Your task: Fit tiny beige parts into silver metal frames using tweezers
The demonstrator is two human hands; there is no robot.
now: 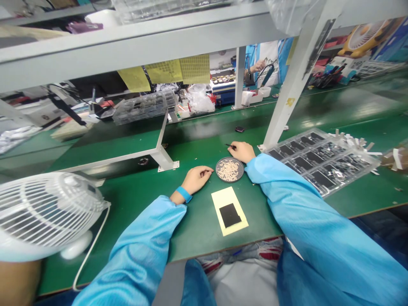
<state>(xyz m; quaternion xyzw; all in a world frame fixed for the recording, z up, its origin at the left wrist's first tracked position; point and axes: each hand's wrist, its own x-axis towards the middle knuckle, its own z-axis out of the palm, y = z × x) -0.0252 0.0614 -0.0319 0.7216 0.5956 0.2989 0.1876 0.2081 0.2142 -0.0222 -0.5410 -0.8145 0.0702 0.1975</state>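
A round dark dish (217, 170) holding many small beige pieces lies on the green table between my hands. My left hand (196, 178) rests at the dish's left edge, fingers drawn together; whatever they hold, if anything, is too small to make out. At the dish's upper right, my right hand (242, 151) is closed on a thin black tool (230, 145), whose tip points left. Nearer to me, a pale yellow sheet (222, 199) lies flat with a black rectangular piece (230, 215) on it.
On the right sits a clear compartment tray (325, 193) of black parts, with white strips around its far corner. A white fan (47, 212) stands at left. Shelf posts (287, 93) rise beyond my hands. Across the bench, a person's hand (257, 66) shows.
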